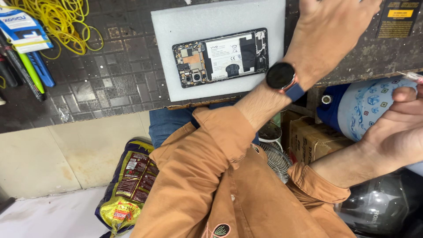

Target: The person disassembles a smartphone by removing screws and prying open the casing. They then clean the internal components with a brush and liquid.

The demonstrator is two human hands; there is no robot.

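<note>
An opened phone [220, 57], back cover off, is lying on a white foam pad [176, 26] on the dark worktop [110, 75]. The left hand [328, 37] is resting flat just beside the pad, fingers spread wide. The right hand [396, 128] is hanging off the worktop, its fingers pinching a small clear object [412, 76].

Dark bench [110, 83] with a worn, grid-patterned top, scuffed and dusty, front edge chipped. Below it, pale tiled floor [53, 154] — stained, one grout line visible. Under the bench: brown cardboard box [315, 141], blue water jug [365, 110] with patterned cover, small wire fan grille [275, 161], dark shiny helmet-like shape [374, 207]. Yellow-green printed sack [128, 185] lies on the floor. Flat, even indoor light — no hard shadows. No walls or windows in view.
</note>
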